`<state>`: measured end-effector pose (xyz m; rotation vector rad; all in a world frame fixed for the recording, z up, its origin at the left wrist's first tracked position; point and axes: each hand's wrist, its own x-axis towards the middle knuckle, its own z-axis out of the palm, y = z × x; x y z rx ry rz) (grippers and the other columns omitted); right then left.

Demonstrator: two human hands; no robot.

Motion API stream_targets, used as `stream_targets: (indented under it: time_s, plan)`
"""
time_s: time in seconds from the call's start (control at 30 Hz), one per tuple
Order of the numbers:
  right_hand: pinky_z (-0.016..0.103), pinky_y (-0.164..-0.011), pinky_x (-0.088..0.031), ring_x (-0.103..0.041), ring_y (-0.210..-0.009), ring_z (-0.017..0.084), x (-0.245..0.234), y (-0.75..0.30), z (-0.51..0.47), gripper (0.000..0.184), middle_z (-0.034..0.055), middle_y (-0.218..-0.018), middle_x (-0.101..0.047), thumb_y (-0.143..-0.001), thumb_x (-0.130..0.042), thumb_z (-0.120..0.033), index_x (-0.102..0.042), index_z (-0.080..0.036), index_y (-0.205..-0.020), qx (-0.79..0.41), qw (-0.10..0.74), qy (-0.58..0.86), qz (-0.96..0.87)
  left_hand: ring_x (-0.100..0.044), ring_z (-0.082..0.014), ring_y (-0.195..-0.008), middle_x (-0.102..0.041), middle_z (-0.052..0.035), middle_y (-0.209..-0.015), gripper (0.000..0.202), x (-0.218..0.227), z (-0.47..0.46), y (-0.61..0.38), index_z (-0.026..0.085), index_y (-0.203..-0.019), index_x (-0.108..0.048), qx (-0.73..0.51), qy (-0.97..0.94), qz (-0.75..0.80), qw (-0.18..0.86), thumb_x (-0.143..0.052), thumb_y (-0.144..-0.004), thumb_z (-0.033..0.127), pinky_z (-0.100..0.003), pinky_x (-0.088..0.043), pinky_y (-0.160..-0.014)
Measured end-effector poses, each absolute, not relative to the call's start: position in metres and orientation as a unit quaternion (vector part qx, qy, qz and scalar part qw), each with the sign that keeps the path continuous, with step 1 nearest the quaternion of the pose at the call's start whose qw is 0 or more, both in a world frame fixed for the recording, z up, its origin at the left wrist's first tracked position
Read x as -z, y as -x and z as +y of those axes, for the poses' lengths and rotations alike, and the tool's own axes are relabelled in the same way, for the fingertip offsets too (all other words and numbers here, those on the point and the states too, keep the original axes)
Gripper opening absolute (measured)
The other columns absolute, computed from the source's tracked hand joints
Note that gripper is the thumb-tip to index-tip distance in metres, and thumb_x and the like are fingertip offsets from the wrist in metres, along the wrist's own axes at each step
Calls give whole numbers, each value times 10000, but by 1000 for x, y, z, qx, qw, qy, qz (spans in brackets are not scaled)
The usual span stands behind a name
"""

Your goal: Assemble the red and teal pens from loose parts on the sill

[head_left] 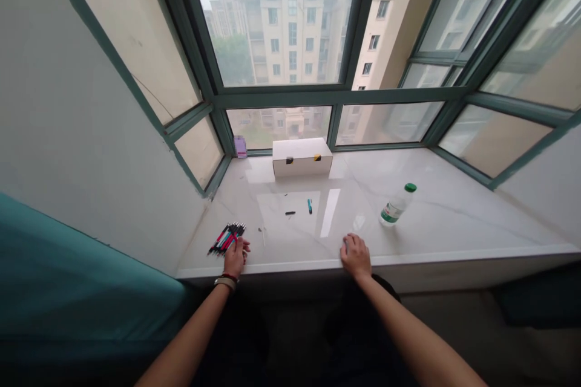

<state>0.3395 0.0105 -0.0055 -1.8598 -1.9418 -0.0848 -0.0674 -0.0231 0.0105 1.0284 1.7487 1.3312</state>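
A pile of pens (223,240), black, red and light blue, lies on the left of the white marble sill. My left hand (235,256) is at the pile's right side, its fingers bent and closed on a pen at the edge of the pile. My right hand (356,254) rests on the sill's front edge with fingers curled; whatever may be under them is hidden. Between the hands and the box lie a blue pen part (309,206), a short black pen part (290,213) and a thin white stick (264,237).
A white box (302,166) with two black-and-yellow stickers stands against the window. To the right, a clear bottle (394,210) with a green cap stands upright. A small purple packet (240,146) leans in the left corner. A teal curtain (82,278) hangs at the left.
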Motion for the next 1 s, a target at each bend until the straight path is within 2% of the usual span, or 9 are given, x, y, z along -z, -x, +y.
stream_targets:
  time_s: [0.13, 0.27, 0.37, 0.47, 0.57, 0.67, 0.8, 1.0]
  plan:
    - [342, -876, -366, -481, -1082, 254, 3, -340, 9, 247, 120, -1209, -559, -867, -503, -190, -601, -167, -1093, 27, 226, 675, -702, -468, -58, -510, -643, -68, -885, 634, -28, -37, 65, 140, -878, -632, -549, -356, 652, 383, -473, -795, 748, -221, -419, -444]
    - [344, -854, -355, -471, -1061, 255, 1, -340, 8, 217, 116, -1171, -562, -857, -516, -182, -605, -171, -1054, 30, 231, 672, -703, -544, -68, -627, -631, -105, -1116, 574, -42, -47, 63, 171, -1111, -656, -542, -332, 635, 439, -566, -813, 652, -267, -546, -608]
    - [345, -841, -352, -473, -1030, 255, 0, -340, 7, 182, 108, -1141, -571, -850, -533, -185, -604, -177, -1018, 33, 238, 670, -703, -557, -65, -650, -622, -98, -1137, 555, -47, -48, 64, 185, -1131, -666, -541, -306, 622, 477, -653, -772, 608, -302, -572, -709]
    - [340, -828, -350, -474, -1013, 249, -1, -341, 7, 172, 95, -1125, -573, -846, -542, -190, -597, -182, -1009, 36, 237, 668, -704, -553, -75, -603, -644, -100, -1062, 547, -47, -46, 70, 152, -1028, -696, -470, -315, 665, 488, -668, -742, 618, -327, -571, -668]
    - [336, -825, -344, -471, -1012, 247, -2, -341, 6, 162, 87, -1122, -571, -849, -538, -198, -593, -186, -1001, 36, 234, 668, -705, -535, -111, -509, -664, -73, -826, 565, -47, -43, 83, 132, -874, -704, -332, -399, 738, 430, -570, -773, 671, -318, -517, -541]
    - [336, -825, -338, -467, -1012, 247, -2, -341, 6, 151, 87, -1124, -567, -850, -531, -199, -591, -188, -988, 36, 230, 671, -704, -588, -171, -542, -633, -40, -632, 536, -46, -38, 102, 163, -775, -707, -199, -513, 783, 290, -471, -837, 641, -313, -476, -570]
    - [340, -829, -336, -463, -1014, 252, -3, -341, 6, 169, 95, -1131, -562, -840, -534, -197, -596, -187, -998, 33, 223, 671, -706, -666, -234, -717, -689, -61, -690, 467, -42, -26, 127, 200, -791, -721, -66, -547, 811, 199, -445, -868, 569, -320, -467, -651]
    - [342, -829, -340, -459, -1009, 252, -3, -341, 6, 177, 98, -1125, -560, -831, -539, -190, -603, -185, -996, 31, 220, 674, -705, -672, -285, -877, -734, -108, -890, 438, -41, -6, 156, 217, -896, -701, 2, -555, 821, 138, -417, -881, 551, -330, -460, -712]
